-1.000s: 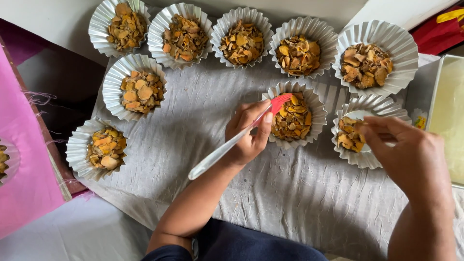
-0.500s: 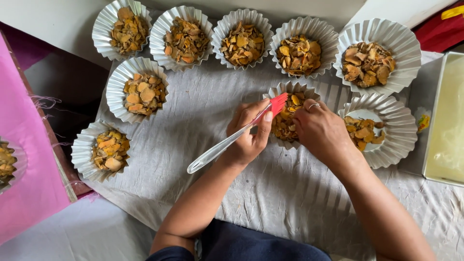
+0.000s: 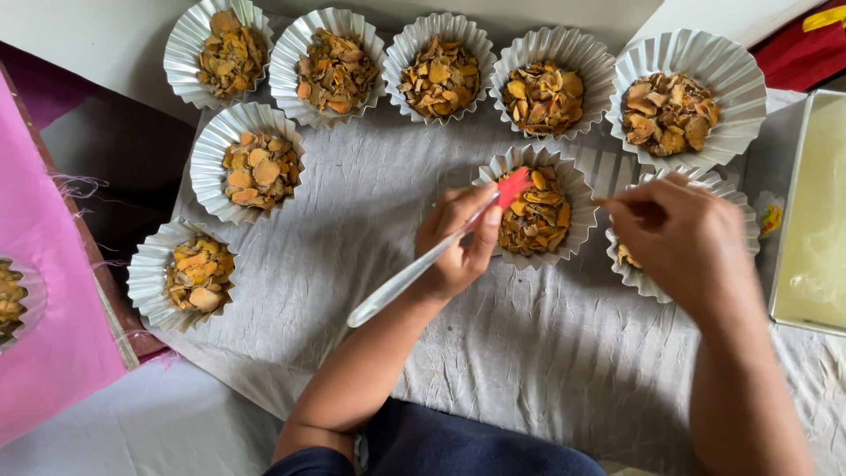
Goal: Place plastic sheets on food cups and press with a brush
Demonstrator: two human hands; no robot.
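Left hand (image 3: 456, 242) grips a red-tipped translucent spatula (image 3: 432, 254); right hand's (image 3: 683, 238) grip state is unclear over a pleated foil cup (image 3: 627, 264).

Five fluted paper cups (image 3: 441, 66) of dried slices are sitting in a row at the cloth's (image 3: 529, 353) far edge, two more lying down its left side, a tray (image 3: 815, 211) resting at right.

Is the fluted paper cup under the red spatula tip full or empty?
Full: the fluted paper cup holds a heap of orange-yellow dried slices.
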